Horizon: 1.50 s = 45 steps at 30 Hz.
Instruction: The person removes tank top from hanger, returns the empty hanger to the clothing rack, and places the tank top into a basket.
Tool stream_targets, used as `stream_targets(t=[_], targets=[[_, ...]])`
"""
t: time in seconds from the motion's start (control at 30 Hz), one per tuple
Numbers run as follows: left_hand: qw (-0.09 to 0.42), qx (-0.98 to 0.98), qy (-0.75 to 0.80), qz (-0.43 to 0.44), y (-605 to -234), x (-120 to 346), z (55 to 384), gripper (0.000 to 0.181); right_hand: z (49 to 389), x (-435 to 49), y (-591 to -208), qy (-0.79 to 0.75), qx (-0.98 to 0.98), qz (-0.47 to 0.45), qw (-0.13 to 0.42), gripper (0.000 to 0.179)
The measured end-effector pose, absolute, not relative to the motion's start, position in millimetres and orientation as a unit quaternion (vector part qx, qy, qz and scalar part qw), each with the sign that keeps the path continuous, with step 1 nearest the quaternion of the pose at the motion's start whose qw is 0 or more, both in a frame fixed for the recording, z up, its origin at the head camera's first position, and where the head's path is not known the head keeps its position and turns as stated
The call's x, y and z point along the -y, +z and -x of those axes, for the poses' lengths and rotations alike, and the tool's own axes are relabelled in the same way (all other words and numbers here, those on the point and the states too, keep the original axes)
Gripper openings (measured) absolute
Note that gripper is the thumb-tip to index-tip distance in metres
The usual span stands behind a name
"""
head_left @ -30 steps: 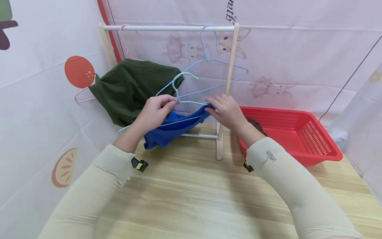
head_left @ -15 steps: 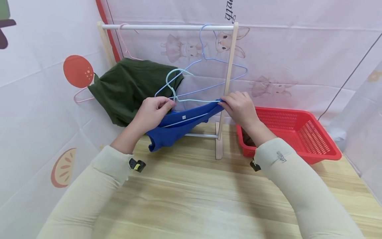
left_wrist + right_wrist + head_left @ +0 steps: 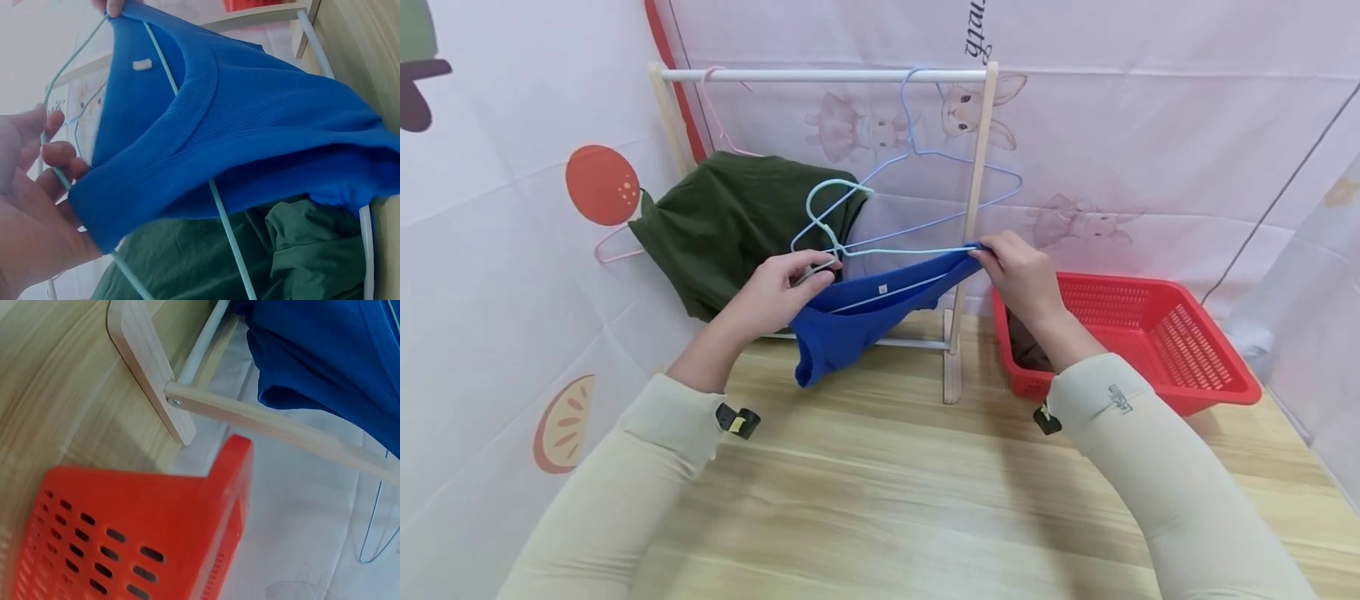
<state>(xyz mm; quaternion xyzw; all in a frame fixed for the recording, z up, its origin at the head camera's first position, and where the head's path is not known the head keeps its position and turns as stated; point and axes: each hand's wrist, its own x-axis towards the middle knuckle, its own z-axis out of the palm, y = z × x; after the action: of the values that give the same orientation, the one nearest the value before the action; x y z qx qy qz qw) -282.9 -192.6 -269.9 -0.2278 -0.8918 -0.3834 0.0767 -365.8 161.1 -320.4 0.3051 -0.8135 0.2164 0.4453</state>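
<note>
Here, left hand (image 3: 771, 293) holds one hanger (image 3: 912, 251) — right hand (image 3: 1026, 277), one blue shirt (image 3: 853, 329).

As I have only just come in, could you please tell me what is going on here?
A person has a blue garment partly on a mint-green hanger. The left hand holds the hanger near its hook, and the right hand pinches the garment at the hanger's right arm. Behind, a dark green garment hangs on a rack; a red basket stands to the right.
</note>
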Motion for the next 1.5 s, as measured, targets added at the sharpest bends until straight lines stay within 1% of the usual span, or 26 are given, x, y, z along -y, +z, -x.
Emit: stream_targets(t=[0.27, 0.4, 0.5, 0.67, 1.0, 1.1, 1.27, 1.5], targets=[[0.122, 0.886, -0.403, 0.193, -270, 185, 283, 0.035, 363, -157, -321, 0.324, 0.829, -0.251, 0.380, 0.024], [0.146, 0.876, -0.415, 0.197, -270, 180, 285, 0.035, 362, -156, -322, 0.404, 0.819, -0.230, 0.336, 0.023], [0.153, 0.872, -0.416, 0.206, -270, 175, 287, 0.037, 361, -155, -323, 0.457, 0.808, -0.212, 0.305, 0.022], [0.133, 0.873, -0.412, 0.225, -269, 169, 289, 0.035, 359, -156, -324, 0.482, 0.804, -0.197, 0.287, 0.024], [0.066, 0.847, -0.459, 0.261, -264, 165, 286, 0.032, 362, -161, -327, 0.486, 0.818, -0.178, 0.251, 0.026], [0.052, 0.842, -0.469, 0.262, -264, 167, 286, 0.032, 364, -162, -329, 0.500, 0.815, -0.170, 0.237, 0.026], [0.064, 0.840, -0.479, 0.247, -265, 170, 287, 0.030, 370, -161, -332, 0.579, 0.772, -0.164, 0.205, 0.028], [0.108, 0.844, -0.483, 0.204, -268, 171, 292, 0.033, 374, -157, -334, 0.776, 0.605, -0.143, 0.107, 0.031]])
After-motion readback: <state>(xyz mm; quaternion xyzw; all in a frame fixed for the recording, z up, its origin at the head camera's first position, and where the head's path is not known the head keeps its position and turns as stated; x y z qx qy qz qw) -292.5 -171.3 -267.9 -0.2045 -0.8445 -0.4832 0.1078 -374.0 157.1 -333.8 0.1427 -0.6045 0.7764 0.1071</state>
